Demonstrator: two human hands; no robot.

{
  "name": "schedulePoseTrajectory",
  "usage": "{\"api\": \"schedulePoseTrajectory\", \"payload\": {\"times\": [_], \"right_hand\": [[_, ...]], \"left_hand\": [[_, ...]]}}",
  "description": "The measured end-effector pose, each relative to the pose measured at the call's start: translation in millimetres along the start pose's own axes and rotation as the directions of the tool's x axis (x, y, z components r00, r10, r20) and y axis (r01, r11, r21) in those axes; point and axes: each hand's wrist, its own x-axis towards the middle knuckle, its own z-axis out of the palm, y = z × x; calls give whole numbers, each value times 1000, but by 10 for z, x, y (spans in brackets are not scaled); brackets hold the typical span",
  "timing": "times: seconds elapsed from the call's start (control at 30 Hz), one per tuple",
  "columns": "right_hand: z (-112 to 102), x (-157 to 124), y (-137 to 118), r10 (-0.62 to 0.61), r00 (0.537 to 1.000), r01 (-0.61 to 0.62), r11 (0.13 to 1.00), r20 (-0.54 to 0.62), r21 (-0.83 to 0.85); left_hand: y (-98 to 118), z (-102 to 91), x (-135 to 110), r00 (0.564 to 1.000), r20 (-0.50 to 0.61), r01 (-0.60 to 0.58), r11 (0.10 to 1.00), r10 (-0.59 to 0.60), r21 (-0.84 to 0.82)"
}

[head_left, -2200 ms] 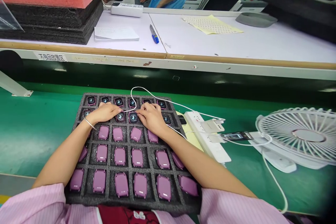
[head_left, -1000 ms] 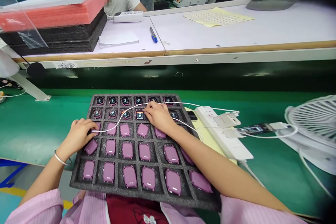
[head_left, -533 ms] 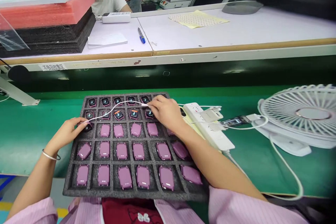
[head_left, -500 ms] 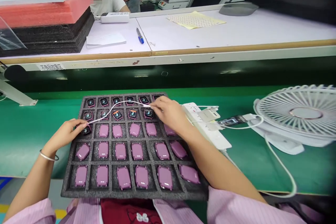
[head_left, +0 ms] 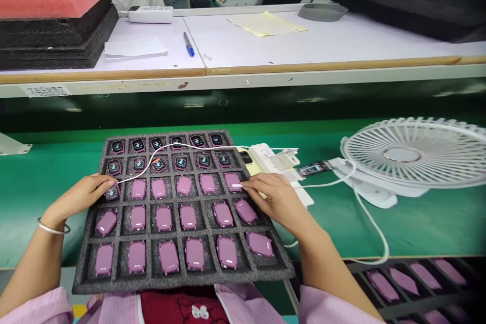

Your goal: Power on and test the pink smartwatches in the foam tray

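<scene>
A dark foam tray holds several watch cases in its compartments; the two far rows are face up with lit screens, most of the others show purple backs. My left hand pinches the end of a white charging cable against a face-up watch at the tray's left edge. From there the cable arcs across the far rows to the right. My right hand has thumb and fingers closed on a slim white cable end, held over a purple watch back in the third row.
Right of the tray lie a white power strip with adapters, a small meter with a display and a white fan. Another tray of purple watches is at lower right. Foam stacks and a pen are on the shelf.
My right hand has moved from the second row down and right to the third row, holding the white cable end. My left hand stays at the same watch. The view has shifted right.
</scene>
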Motion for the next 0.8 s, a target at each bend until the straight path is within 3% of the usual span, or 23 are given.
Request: {"api": "schedulePoseTrajectory", "payload": {"times": [0.13,0.3,0.5,0.63,0.8], "right_hand": [[-41,31,130,37,999,-38,998,16,58],[159,94,374,47,992,-34,993,113,-117],[342,82,372,54,998,-52,995,27,-91],[362,37,270,68,995,-67,998,-67,21],[341,-16,216,164,983,-151,978,-79,146]], "left_hand": [[69,0,-26,1000,19,8,1000,-8,13],[143,-2,-49,999,31,28,999,-29,33],[131,23,-48,999,30,39,997,-41,72],[90,25,-34,999,29,29,997,-31,70],[50,151,-76,995,-96,11,1000,-14,-25]]}}
